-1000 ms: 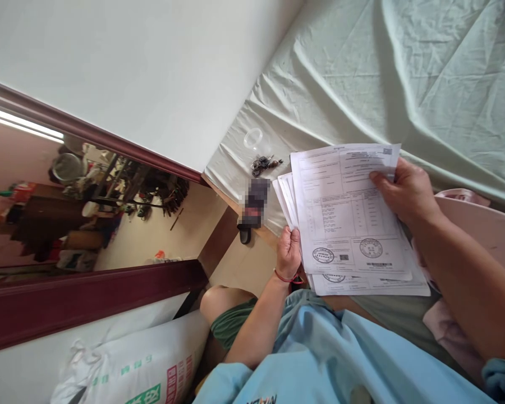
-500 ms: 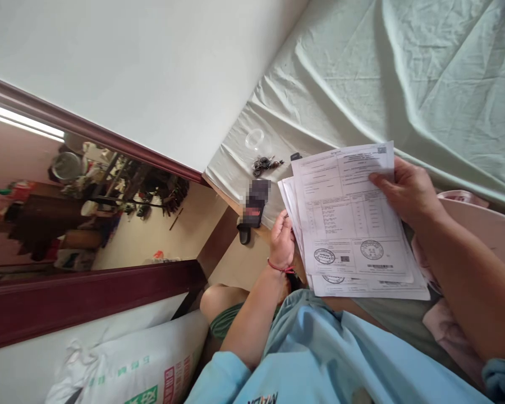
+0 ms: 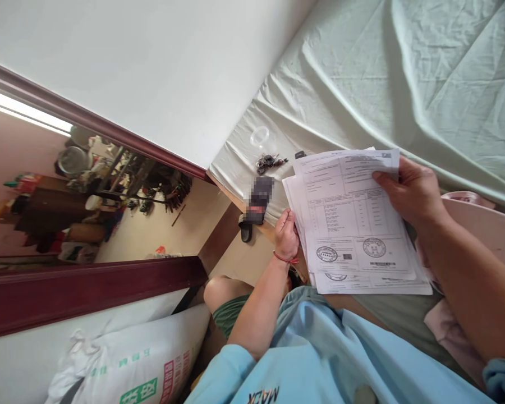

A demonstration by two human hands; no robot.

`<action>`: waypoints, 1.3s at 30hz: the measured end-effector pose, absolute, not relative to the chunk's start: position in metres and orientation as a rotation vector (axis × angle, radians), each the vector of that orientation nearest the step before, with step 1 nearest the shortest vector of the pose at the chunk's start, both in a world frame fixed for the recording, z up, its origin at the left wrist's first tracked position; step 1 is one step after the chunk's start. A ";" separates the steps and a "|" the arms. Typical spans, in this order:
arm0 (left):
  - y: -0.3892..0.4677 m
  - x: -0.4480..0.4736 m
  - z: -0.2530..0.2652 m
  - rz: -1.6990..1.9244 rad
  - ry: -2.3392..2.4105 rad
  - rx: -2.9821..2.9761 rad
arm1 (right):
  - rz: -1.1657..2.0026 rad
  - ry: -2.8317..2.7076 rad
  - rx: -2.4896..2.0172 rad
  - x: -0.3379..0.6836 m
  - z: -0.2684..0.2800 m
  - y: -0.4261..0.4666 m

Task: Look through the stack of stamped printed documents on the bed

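Note:
Several printed paper sheets (image 3: 345, 196) lie loosely stacked in front of me, held between both hands above the bed edge. The top sheet carries a table, two round stamps and a barcode. My right hand (image 3: 412, 191) pinches the upper right edge, its thumb on the front of the paper and its other fingers behind. At the left edge, my left hand (image 3: 286, 235) is closed on the sheets, with a red string bracelet at the wrist. Lower sheets stick out at the left and bottom of the stack.
A pale green sheet (image 3: 362, 73) covers the bed. On it lie a bunch of keys (image 3: 270, 163), a clear round lid (image 3: 260, 136) and a dark, partly blurred object (image 3: 260, 202). A pink item (image 3: 483, 235) sits at right, a white sack (image 3: 138, 359) at lower left. One black slipper (image 3: 245, 229) shows.
The view has shifted slightly. The top sheet's upper edge has moved a little, and another sheet's edge now shows behind it. Both hands keep their hold on the papers.

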State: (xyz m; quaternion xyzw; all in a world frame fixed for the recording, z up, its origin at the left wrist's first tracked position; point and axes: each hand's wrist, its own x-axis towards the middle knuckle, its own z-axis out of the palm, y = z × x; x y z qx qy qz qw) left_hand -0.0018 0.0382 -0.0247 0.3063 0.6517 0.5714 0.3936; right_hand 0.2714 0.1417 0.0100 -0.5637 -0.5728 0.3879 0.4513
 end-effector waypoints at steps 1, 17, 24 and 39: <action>0.038 -0.001 -0.024 1.462 1.632 0.785 | 0.967 -1.420 -1.384 0.271 0.010 0.141; 0.029 -0.003 -0.022 1.401 1.644 1.077 | 0.949 -1.391 -1.365 0.270 0.004 0.142; 0.028 -0.002 -0.018 1.378 1.725 1.090 | 0.961 -1.375 -1.369 0.269 0.007 0.141; 0.028 0.001 -0.013 1.384 1.699 1.105 | 0.890 -1.428 -1.452 0.269 0.013 0.139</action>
